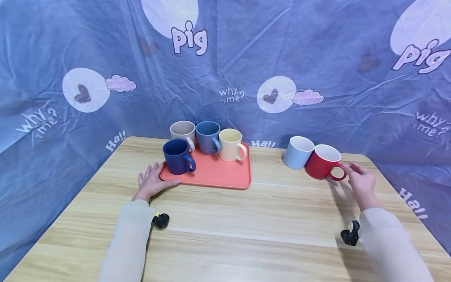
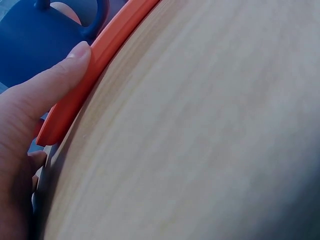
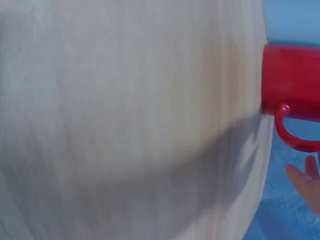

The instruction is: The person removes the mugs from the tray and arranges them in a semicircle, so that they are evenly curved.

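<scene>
My left hand (image 1: 152, 182) rests at the front left corner of a coral-red tray (image 1: 208, 181), thumb along its front rim and fingers spread by its left side. In the left wrist view, the thumb (image 2: 60, 75) touches the rim beside a navy mug (image 2: 37, 42). On the tray also stand a grey mug (image 1: 182, 129), a steel-blue mug (image 1: 207, 137) and a cream mug (image 1: 229, 147). My right hand (image 1: 363, 182) has its fingertips at the handle of an upright red mug (image 1: 317, 166); the right wrist view shows its fingers (image 3: 302, 185) loosely extended beside that handle, partly cut off.
A light-blue mug (image 1: 297, 154) stands against the red mug's left side. The wooden table (image 1: 246, 227) meets a blue printed cloth (image 1: 239, 70) behind the mugs. Small black devices, one a dark wrist piece (image 1: 161, 220), sit at both cuffs.
</scene>
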`<state>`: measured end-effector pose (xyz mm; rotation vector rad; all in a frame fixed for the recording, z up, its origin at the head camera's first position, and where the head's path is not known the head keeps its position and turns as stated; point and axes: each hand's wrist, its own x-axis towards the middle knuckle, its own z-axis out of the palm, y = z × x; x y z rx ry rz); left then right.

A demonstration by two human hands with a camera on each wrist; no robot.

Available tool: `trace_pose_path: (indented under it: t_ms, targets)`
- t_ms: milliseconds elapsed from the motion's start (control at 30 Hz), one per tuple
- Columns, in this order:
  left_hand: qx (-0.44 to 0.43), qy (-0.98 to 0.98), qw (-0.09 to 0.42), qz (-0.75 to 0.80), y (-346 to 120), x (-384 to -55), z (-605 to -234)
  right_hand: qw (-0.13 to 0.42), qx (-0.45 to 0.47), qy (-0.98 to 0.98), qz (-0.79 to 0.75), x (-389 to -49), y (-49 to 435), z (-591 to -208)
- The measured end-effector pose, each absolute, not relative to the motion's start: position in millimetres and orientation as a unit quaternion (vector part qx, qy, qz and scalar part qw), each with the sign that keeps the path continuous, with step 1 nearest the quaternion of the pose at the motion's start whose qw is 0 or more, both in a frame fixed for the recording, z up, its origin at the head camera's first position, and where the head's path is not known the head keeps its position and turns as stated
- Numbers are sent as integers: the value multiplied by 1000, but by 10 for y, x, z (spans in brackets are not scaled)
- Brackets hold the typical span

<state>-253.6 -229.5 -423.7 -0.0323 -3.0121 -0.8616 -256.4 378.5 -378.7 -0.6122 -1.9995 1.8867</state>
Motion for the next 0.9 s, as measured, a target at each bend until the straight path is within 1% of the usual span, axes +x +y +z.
trace_pose_path:
  t_ms: [167, 267, 367, 467, 567, 633, 700, 900]
  targets:
    - [-11, -962, 5, -274, -2306, -2533, -4250, 172, -203, -759, 594, -2845, 4205, -4044]
    - [-9, -963, 5, -271, -2312, -2530, -4262, 199, -188, -785, 556, -3052, 4426, -4194]
    - [-11, -963, 6, -270, -2306, -2533, -4260, 218, -183, -806, 519, -3171, 4517, -4219]
    - [-11, -963, 6, -270, -2301, -2537, -4260, 245, -170, -773, 560, -3127, 4312, -4007]
    - [-11, -963, 5, -270, -2298, -2539, -4255, 267, -173, -721, 616, -2915, 3773, -3564]
    - [-10, -963, 5, -270, -2297, -2541, -4253, 272, -163, -693, 647, -2763, 3418, -3307]
    - [-10, -963, 5, -270, -2294, -2542, -4253, 265, -159, -693, 652, -2662, 3116, -3103]
    - [-9, -963, 4, -269, -2298, -2548, -4265, 262, -103, -716, 638, -2749, 2735, -3044]
